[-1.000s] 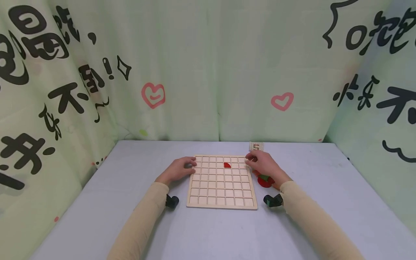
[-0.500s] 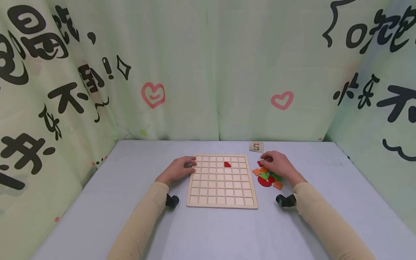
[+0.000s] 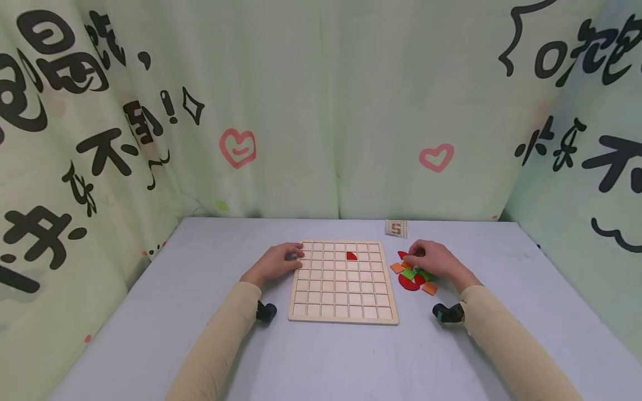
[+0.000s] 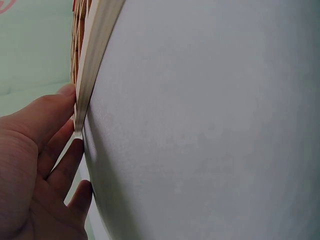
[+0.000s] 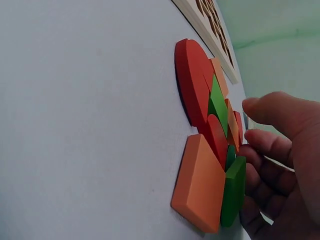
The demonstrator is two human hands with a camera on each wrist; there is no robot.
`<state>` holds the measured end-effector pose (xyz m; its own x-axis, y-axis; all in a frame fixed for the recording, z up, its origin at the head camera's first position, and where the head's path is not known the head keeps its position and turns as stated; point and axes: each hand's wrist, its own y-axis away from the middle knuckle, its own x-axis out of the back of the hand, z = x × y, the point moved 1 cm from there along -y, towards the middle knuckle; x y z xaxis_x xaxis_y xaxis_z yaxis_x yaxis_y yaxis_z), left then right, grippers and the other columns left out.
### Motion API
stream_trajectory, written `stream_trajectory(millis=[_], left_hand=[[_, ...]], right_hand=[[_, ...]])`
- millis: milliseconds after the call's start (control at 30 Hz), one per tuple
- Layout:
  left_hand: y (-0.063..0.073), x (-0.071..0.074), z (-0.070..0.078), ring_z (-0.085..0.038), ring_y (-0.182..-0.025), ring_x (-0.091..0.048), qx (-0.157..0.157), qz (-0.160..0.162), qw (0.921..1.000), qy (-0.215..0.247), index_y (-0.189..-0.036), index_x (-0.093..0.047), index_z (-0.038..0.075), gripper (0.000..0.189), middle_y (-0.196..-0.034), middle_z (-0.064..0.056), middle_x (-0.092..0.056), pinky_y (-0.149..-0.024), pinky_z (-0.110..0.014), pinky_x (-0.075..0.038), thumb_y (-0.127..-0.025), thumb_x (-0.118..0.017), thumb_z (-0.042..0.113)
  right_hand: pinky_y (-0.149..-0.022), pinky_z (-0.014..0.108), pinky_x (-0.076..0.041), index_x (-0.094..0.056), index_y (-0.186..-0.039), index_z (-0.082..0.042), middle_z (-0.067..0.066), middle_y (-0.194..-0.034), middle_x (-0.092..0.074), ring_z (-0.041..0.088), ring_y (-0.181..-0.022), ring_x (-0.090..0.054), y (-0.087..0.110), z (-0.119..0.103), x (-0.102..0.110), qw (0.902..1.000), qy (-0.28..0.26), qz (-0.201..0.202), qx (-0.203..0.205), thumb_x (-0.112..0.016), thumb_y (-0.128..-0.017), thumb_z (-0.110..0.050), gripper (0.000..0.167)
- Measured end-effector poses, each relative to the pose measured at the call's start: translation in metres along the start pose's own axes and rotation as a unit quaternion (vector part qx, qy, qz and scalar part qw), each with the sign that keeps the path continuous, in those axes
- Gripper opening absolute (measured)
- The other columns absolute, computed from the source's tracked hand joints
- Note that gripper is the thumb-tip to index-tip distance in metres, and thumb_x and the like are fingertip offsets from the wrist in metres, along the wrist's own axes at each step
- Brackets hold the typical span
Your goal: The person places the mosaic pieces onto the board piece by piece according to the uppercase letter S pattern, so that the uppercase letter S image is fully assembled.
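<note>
A pale wooden grid board (image 3: 343,281) lies on the table with one red quarter-round piece (image 3: 351,256) in an upper cell. At the board's left edge, my left hand (image 3: 275,264) rests its thumb and fingertips against the rim, seen close up in the left wrist view. My right hand (image 3: 435,259) is over the far side of a small heap of coloured pieces, its thumb and forefinger apart in the right wrist view. The heap holds a big red rounded piece (image 5: 192,80), orange squares such as this orange piece (image 5: 200,182), and green pieces (image 5: 233,192). The hand partly covers the heap.
A small patterned card (image 3: 396,228) lies near the table's back edge, beyond the board's right corner. Light green curtains (image 3: 301,111) with black writing and pink hearts surround the white table (image 3: 321,362).
My right hand has moved from the board's upper right edge rightwards to the heap, uncovering several pieces, then slightly nearer me. The left hand and the board stay in place.
</note>
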<state>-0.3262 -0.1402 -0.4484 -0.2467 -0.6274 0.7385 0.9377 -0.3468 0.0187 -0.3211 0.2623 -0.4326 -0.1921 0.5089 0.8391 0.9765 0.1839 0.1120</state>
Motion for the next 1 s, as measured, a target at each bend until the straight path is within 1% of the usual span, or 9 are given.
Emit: stream_trajectory(millis=[67,167,233,400,533,767,1000], left_hand=[[-0.0001,-0.0007,-0.0003,-0.03,-0.147,-0.038,0.004,0.0,1.0,-0.001,-0.119,-0.07,0.007,0.026,-0.151,-0.007,-0.052,-0.123,-0.046,-0.03,-0.094,-0.07,0.015],[-0.0001,-0.0013,-0.0003,-0.029,-0.148,-0.038,0.008,-0.002,1.0,-0.003,-0.12,-0.069,0.008,0.027,-0.152,-0.006,-0.052,-0.123,-0.046,-0.03,-0.094,-0.07,0.015],[-0.0002,-0.001,0.0002,-0.03,-0.147,-0.038,0.005,-0.001,1.0,-0.006,-0.12,-0.07,0.008,0.027,-0.152,-0.006,-0.052,-0.123,-0.046,-0.03,-0.094,-0.07,0.015],[-0.0007,0.0008,0.0013,-0.03,-0.146,-0.04,-0.009,0.002,0.9999,-0.007,-0.119,-0.07,0.007,0.026,-0.151,-0.008,-0.053,-0.123,-0.046,-0.031,-0.094,-0.07,0.014],[-0.0007,0.0018,0.0016,-0.03,-0.146,-0.04,-0.011,0.002,0.9999,-0.007,-0.118,-0.07,0.007,0.025,-0.15,-0.008,-0.053,-0.123,-0.046,-0.031,-0.094,-0.069,0.013],[-0.0014,0.0004,0.0012,-0.03,-0.147,-0.039,0.003,0.001,1.0,-0.002,-0.119,-0.07,0.007,0.026,-0.151,-0.007,-0.052,-0.123,-0.046,-0.03,-0.094,-0.069,0.014],[-0.0015,-0.0013,-0.0002,-0.029,-0.148,-0.038,0.012,0.002,0.9999,-0.005,-0.12,-0.07,0.008,0.027,-0.152,-0.005,-0.052,-0.124,-0.045,-0.03,-0.093,-0.07,0.015]], right_hand=[[-0.077,0.033,-0.056,-0.062,-0.111,0.0,0.014,-0.102,-0.064,0.027,-0.095,-0.056,0.0007,-0.0004,-0.0006,0.9999,0.0,-0.01,0.01,-0.071,-0.09,-0.028,0.036],[-0.08,0.034,-0.057,-0.062,-0.113,0.001,0.014,-0.105,-0.065,0.027,-0.096,-0.058,0.0011,-0.0016,-0.0008,0.9997,-0.002,-0.013,0.021,-0.073,-0.089,-0.026,0.037],[-0.081,0.036,-0.057,-0.062,-0.114,0.001,0.016,-0.105,-0.065,0.027,-0.096,-0.058,0.0014,-0.0027,-0.0003,0.9997,-0.003,-0.011,0.023,-0.073,-0.09,-0.023,0.036],[-0.081,0.036,-0.057,-0.063,-0.118,0.001,0.017,-0.108,-0.065,0.028,-0.097,-0.058,0.0015,-0.0049,0.0014,0.9998,-0.004,-0.001,0.018,-0.07,-0.093,-0.02,0.033],[-0.082,0.037,-0.058,-0.064,-0.12,0.001,0.019,-0.111,-0.065,0.03,-0.098,-0.058,-0.0006,-0.0039,0.0015,0.9998,-0.001,0.014,0.017,-0.068,-0.095,-0.02,0.033],[-0.087,0.042,-0.058,-0.062,-0.126,0.003,0.022,-0.117,-0.064,0.034,-0.104,-0.058,-0.0033,0.0,-0.0002,0.9997,0.007,0.019,0.015,-0.071,-0.093,-0.022,0.042],[-0.095,0.049,-0.055,-0.061,-0.129,0.003,0.024,-0.123,-0.062,0.036,-0.109,-0.057,-0.0068,0.0043,-0.0013,0.9996,0.011,0.025,0.01,-0.067,-0.095,-0.019,0.041]])
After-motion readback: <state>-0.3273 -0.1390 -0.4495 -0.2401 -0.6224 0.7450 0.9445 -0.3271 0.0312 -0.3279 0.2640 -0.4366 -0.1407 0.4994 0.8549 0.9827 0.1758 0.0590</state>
